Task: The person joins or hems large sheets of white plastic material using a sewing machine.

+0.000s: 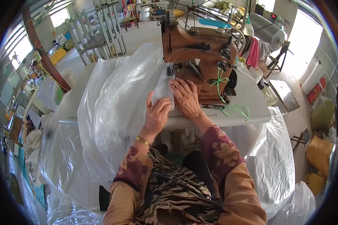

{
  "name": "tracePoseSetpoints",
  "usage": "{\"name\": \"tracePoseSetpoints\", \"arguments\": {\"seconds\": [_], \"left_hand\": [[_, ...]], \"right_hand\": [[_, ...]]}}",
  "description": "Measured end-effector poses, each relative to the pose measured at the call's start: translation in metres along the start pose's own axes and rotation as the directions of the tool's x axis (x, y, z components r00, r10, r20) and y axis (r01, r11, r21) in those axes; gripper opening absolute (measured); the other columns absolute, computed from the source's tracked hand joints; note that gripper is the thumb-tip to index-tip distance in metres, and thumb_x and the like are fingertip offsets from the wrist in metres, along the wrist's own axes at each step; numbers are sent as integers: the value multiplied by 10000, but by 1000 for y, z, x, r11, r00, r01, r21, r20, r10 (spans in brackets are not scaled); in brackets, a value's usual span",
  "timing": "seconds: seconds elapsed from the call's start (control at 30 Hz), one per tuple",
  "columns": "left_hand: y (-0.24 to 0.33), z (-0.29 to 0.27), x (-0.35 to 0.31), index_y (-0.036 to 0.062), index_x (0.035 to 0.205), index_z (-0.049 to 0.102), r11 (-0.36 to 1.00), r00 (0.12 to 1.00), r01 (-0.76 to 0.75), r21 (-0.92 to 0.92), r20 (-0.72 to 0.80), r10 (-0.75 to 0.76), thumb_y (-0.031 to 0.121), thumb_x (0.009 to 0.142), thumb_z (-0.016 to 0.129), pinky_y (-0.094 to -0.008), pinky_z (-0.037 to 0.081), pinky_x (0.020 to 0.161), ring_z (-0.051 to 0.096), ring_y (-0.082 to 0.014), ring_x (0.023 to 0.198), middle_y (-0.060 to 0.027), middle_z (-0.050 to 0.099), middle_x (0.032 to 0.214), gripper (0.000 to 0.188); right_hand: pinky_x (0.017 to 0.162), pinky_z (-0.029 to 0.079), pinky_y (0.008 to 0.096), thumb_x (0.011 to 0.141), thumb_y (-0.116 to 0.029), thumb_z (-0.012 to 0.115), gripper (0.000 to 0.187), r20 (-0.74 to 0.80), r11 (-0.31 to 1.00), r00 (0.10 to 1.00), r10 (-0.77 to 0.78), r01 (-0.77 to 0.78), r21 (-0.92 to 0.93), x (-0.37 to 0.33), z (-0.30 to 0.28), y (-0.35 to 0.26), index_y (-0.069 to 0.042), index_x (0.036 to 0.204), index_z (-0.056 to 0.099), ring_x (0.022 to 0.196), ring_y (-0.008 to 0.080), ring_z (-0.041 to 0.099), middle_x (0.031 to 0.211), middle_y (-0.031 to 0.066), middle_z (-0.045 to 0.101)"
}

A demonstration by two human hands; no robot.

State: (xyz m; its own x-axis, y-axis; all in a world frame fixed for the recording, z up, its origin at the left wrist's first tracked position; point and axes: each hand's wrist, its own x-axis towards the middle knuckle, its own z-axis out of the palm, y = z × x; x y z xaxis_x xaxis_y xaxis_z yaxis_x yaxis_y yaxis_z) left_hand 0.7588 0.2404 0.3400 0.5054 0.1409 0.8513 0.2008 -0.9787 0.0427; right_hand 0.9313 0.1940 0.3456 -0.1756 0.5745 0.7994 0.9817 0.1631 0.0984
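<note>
Head view: a clear plastic sheet is spread over the white tabletop and hangs off its left and near edges. The left hand is laid flat, fingers extended, on the sheet's edge, and a gold bracelet is worn at its wrist. The right hand is pressed open, palm down, just beside the left, and the sheet is pinned beneath its fingers. The sheet's edge is fed under the needle of a brown sewing machine, directly ahead of both hands. Green cord is seen lying to the right.
</note>
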Motion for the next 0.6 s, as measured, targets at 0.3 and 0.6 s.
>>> {"name": "tracePoseSetpoints", "arguments": {"seconds": [0.3, 0.6], "left_hand": [[-28, 20, 34, 52, 823, 622, 994, 997, 20, 112, -75, -12, 43, 832, 627, -513, 309, 1115, 630, -182, 947, -27, 595, 914, 14], [-33, 4, 35, 47, 1315, 474, 931, 952, 280, 234, 56, -300, 75, 776, 655, -480, 307, 1099, 572, -294, 1104, -113, 615, 1176, 569]], "right_hand": [[1032, 339, 455, 787, -116, 642, 454, 25, 996, 998, 58, -60, 63, 6, -5, -5, -89, 1231, 555, 1242, 236, 481, 1321, 36, 538], [1008, 340, 449, 803, -132, 664, 457, -40, 995, 996, 85, -83, 59, 11, 8, -3, -76, 1241, 551, 1190, 246, 508, 1289, 37, 570]]}}
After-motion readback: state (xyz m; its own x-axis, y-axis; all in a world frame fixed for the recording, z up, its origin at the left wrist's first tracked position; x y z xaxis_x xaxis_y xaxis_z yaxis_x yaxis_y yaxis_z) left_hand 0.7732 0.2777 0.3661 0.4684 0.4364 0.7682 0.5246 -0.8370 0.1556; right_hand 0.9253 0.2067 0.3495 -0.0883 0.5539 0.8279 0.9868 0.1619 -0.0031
